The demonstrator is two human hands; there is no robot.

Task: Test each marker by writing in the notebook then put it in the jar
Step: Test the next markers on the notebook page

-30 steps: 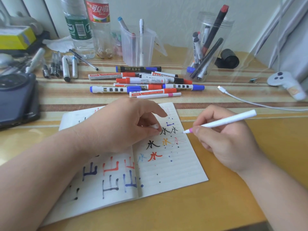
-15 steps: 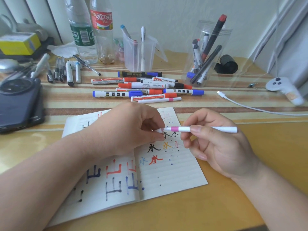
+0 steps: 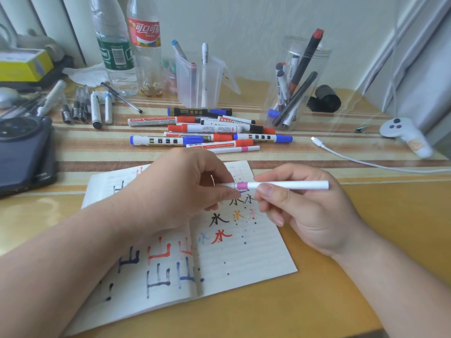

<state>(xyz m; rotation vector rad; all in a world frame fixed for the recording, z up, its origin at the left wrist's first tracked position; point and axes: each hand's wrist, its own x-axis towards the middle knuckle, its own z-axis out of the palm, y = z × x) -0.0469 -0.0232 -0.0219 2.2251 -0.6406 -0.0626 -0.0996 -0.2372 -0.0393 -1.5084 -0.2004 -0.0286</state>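
White plastic, one pink band: white marker (image 3: 292,185), held just above the open notebook (image 3: 244,259), over the upper part of its right-hand page. Its long axis runs left to right, nearly level, with the banded end to the left and the blunt tail to the right, past the knuckles. The left hand (image 3: 185,186) pinches the banded end with curled fingertips; the right hand (image 3: 312,211) grips the barrel just right of the band, between the thumb and curled fingers. The marker's left tip is hidden inside the left hand's fingers, so it cannot be told whether a cap is on it. The notebook lies flat on the table (image 3: 366,228), its pages bearing black, red, blue and orange characters and dots. The left forearm covers its near-left corner, and the hands cover part of the top rows of writing. The clear jar (image 3: 323,62) stands upright at the back right, well apart from the hands, and holds several markers leaning on end. A pile of markers (image 3: 210,132) lies between the notebook and the back wall, with a clear measuring cup (image 3: 214,76) behind it. A white cable (image 3: 353,158) trails across the right side. Bare table shows right of the notebook as far as the cable, and the table's near edge is cut off at the bottom right.
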